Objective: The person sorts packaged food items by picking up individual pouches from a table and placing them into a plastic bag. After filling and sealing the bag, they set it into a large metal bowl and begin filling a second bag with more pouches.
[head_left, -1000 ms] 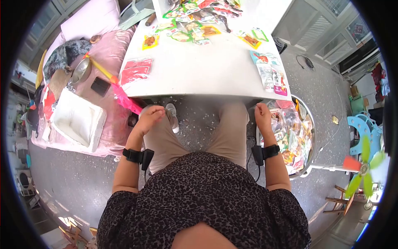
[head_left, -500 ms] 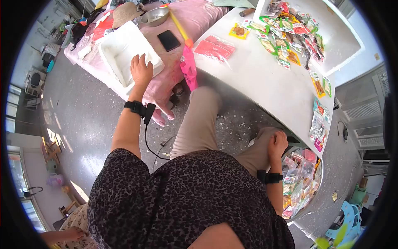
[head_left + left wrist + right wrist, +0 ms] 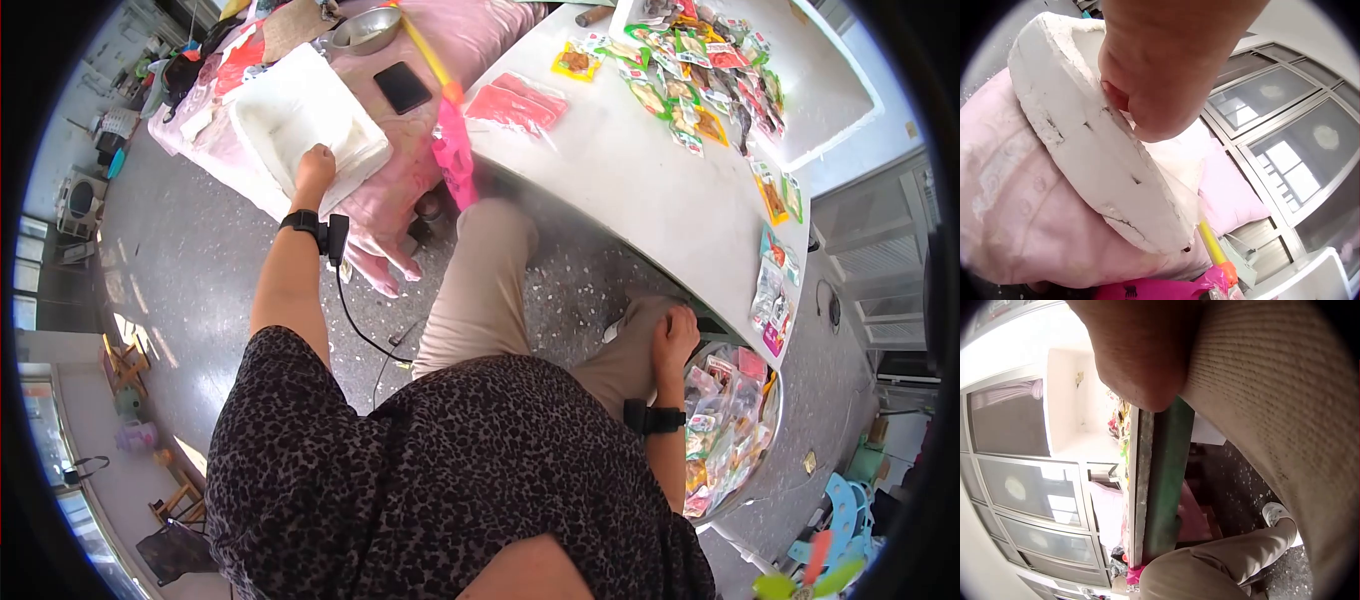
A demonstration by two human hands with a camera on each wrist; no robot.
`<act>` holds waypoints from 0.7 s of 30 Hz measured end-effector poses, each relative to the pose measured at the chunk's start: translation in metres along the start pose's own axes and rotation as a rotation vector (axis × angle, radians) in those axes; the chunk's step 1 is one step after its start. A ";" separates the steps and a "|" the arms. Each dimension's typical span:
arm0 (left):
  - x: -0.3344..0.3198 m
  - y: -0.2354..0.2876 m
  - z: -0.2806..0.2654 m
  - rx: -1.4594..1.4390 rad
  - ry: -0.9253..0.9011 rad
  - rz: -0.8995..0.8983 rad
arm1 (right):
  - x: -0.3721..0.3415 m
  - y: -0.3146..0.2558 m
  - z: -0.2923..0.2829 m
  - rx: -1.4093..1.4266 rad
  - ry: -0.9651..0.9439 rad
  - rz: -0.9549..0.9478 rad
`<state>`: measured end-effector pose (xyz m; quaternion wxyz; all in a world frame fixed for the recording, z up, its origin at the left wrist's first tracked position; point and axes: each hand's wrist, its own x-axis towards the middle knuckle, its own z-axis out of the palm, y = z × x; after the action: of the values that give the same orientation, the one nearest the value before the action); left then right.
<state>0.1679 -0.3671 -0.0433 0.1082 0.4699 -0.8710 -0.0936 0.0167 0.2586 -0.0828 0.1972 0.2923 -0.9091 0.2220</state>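
Note:
My left hand (image 3: 316, 172) is at the near side of a white foam box (image 3: 368, 165), which lies on a pink-covered bed (image 3: 370, 225). In the left wrist view, the fingers hook over the rim and into the box (image 3: 1085, 144); its outer wall is chipped and cracked. My right hand (image 3: 676, 340) rests by my right thigh with loosely curled fingers, holding nothing visible. Close beside it is the edge of a white table (image 3: 620, 200). From the right wrist, that hand (image 3: 1141, 356) shows near the table edge and my trouser leg.
Snack packets (image 3: 690, 85) spill from a larger foam box (image 3: 830, 120) on the table. Flat red packets (image 3: 515, 105) lie at its left. A round tub (image 3: 735, 430) full of packets stands at right. A phone (image 3: 402, 88) and metal bowl (image 3: 367, 30) lie on the bed.
The view has turned left. My left hand went from beside my leg to the foam box, spread over it half a second ago, and now grips its rim. My right hand stays low.

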 end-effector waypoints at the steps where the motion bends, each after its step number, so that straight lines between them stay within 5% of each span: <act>1: 0.000 0.003 0.000 -0.007 0.032 0.006 | 0.000 0.000 0.000 0.003 -0.009 0.005; 6: -0.011 0.018 -0.008 -0.002 0.192 0.055 | 0.000 -0.001 0.001 -0.026 -0.033 0.060; 13: -0.066 0.094 -0.040 -0.375 0.387 0.464 | 0.001 -0.003 0.001 -0.050 -0.039 0.096; 17: -0.138 0.155 -0.037 -0.607 0.119 0.562 | 0.003 -0.010 0.001 -0.039 0.012 0.073; 21: -0.199 0.201 -0.011 -0.813 -0.188 0.595 | 0.009 -0.018 0.007 0.361 -0.015 0.197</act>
<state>0.1167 -0.0919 0.0002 0.2253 0.1112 -0.8662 -0.4318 0.0196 0.2381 -0.0794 0.1121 0.2344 -0.8801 0.3975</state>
